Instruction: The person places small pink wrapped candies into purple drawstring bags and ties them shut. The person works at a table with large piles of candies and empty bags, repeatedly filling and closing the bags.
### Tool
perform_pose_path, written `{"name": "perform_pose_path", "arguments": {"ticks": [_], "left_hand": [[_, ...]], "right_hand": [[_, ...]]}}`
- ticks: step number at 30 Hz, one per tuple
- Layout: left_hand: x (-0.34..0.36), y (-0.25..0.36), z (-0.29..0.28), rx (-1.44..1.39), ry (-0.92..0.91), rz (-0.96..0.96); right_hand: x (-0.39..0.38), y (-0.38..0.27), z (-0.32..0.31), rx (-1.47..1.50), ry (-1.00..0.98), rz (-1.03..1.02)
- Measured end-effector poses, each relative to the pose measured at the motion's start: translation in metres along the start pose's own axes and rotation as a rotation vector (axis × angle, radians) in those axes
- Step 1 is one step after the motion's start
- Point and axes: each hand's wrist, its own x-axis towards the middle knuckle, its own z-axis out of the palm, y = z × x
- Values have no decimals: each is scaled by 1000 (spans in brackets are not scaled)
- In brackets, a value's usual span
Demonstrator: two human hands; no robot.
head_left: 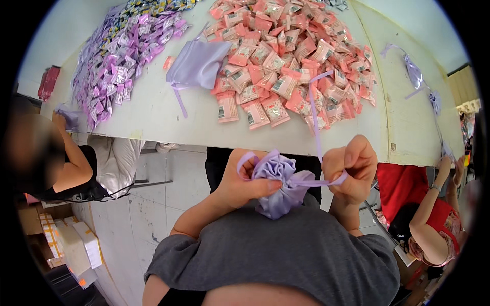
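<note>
Close in front of my body I hold a lavender satin drawstring pouch (279,199), its neck gathered into ruffles. My left hand (249,182) grips the gathered neck, with a ribbon loop standing up beside the thumb. My right hand (352,168) is pinched on the pouch's purple ribbon (319,182), which runs taut from the neck to the fingers; a long end rises over the table edge toward the pink packets. What fills the pouch is hidden. A flat lavender pouch (198,65) lies on the table beside the pink heap, its ribbon trailing.
A large heap of pink wrapped packets (286,61) covers the table's middle. Purple packets (120,71) are piled at left, with yellow and blue ones behind. More tied pouches (414,74) lie at right. People work on both sides; cardboard boxes (74,245) stand on the floor at left.
</note>
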Motion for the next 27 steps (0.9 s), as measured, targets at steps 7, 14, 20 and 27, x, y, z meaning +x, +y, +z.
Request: {"name": "perform_pose_path", "arguments": {"ticks": [7, 14, 20, 27], "left_hand": [[-4, -7, -2, 28, 0, 129], [3, 22, 3, 812, -160, 641], [-8, 4, 1, 677, -169, 744], [-14, 3, -16, 776, -167, 462]], "right_hand": [[-13, -4, 0, -334, -41, 211], [14, -26, 4, -1134, -505, -216], [-7, -24, 5, -1194, -494, -505], [-22, -39, -16, -1105, -230, -317]]}}
